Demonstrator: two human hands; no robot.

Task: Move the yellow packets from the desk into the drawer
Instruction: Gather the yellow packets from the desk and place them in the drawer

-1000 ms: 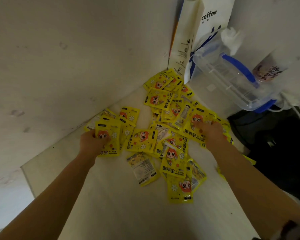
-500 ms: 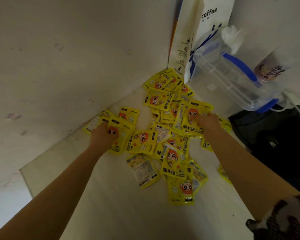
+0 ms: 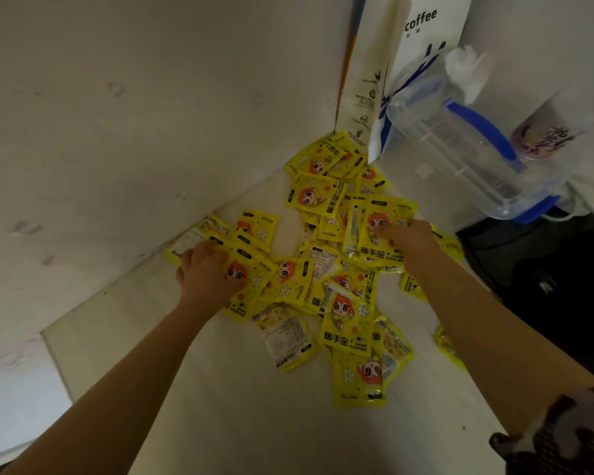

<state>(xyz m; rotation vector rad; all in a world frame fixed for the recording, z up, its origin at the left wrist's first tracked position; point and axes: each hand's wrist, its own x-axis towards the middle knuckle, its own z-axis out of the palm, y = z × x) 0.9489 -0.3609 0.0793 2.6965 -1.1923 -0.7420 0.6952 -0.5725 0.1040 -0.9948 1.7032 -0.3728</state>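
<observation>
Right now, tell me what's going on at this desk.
A person is gathering yellow packets scattered across a pale desk in a corner. The left hand rests on packets at the pile's left side, and the right hand presses on a packet at its right. Neither has lifted anything. A coffee bag and a clear plastic box stand behind the pile. No drawer is in view.
</observation>
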